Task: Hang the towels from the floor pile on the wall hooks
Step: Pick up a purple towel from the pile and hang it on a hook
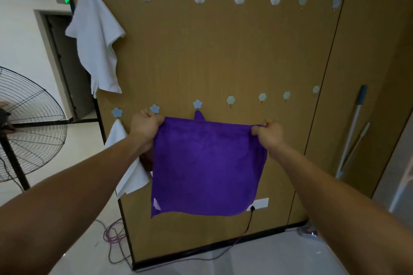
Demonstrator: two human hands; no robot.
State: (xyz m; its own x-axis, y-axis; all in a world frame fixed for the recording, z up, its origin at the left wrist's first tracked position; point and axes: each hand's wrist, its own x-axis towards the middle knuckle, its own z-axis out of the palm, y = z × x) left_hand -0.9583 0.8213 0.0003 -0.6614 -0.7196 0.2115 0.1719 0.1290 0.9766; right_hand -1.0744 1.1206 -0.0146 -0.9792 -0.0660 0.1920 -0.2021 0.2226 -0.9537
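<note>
- Purple square microfibre towel point(207, 167): one. It is spread flat and faces the person. Its top edge runs level from side to side and its body hangs straight down. No long axis can be told, as width and drop look about equal. A white label tab sits at its lower left corner.
- Landmark, the blue flower-shaped wall hook point(197, 104): the purple towel hangs directly below it. A small peak in the towel's top edge reaches up to the hook's underside.
- Left hand point(146, 125): below and left of the landmark, fingers curled tight on the towel's top left corner.
- Right hand point(269, 133): below and right of the landmark, fingers pinching the top right corner.
- White cotton towels, two: one large point(96, 38) hangs high up, left of the landmark. One smaller point(127, 158) hangs low on the left, partly behind the left forearm.
- Hooks in the landmark's row, seven: three flowers and four hexagons.
- Upper row: four clear oval hooks and two pale blue ones.
- Black wire-caged floor fan point(29, 123): one, far left of the landmark.
</note>
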